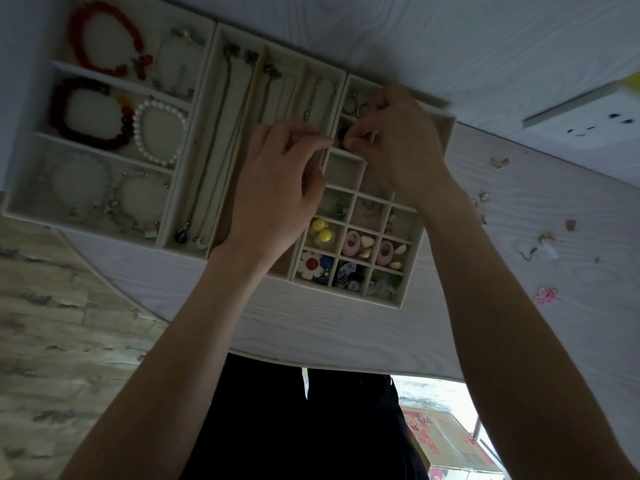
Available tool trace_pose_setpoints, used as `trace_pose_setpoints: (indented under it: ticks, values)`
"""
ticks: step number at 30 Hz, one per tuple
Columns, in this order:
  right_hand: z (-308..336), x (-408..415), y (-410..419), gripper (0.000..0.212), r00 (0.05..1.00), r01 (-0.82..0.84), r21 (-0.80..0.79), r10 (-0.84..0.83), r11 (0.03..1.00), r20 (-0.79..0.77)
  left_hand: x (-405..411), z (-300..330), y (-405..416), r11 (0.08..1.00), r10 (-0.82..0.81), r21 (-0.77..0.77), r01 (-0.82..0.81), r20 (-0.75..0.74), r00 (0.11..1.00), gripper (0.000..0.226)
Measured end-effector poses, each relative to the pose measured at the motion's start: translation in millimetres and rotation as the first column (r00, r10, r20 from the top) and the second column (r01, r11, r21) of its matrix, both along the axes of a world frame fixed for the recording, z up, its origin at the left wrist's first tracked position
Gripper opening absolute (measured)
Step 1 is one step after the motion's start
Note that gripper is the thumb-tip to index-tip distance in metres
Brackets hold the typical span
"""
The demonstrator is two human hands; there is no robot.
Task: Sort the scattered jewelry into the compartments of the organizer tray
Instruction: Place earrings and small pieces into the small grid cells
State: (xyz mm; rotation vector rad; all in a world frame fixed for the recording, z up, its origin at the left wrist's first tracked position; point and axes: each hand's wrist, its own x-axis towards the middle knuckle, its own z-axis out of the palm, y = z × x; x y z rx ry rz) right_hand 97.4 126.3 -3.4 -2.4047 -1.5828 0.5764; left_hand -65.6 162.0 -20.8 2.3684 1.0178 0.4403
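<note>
Three beige organizer trays sit side by side on the table. The left tray point(20, 206) holds bracelets and the middle tray point(166, 233) holds long necklaces. The right grid tray point(412, 258) has small compartments with colourful earrings. My left hand point(277, 188) and my right hand point(401, 143) meet over the grid tray's far compartments. Their fingertips pinch a small dark earring point(342, 134) between them. Loose small earrings point(499, 163) and a pink flower piece point(546, 295) lie scattered on the table to the right.
A white power strip point(588, 123) lies at the far right of the table. The white wood-grain table point(346, 334) ends in a curved near edge. Below it are my dark clothing and a cardboard box point(446, 441) on the floor.
</note>
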Motion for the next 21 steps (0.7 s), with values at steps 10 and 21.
trace_pose_setpoints:
  ticks: [10,21]
  values:
    - [4.6,-11.8,2.8,0.019,0.964,0.076,-0.055,-0.059,0.996,0.259,-0.9,0.3,0.0,1.0,-0.002,-0.005,0.002,0.005,1.0,0.026]
    - [-3.0,1.3,1.9,0.021,0.995,0.017,-0.073,-0.01,0.997,0.096,1.2,-0.4,-1.3,1.0,-0.004,-0.002,0.004,0.016,1.0,0.026]
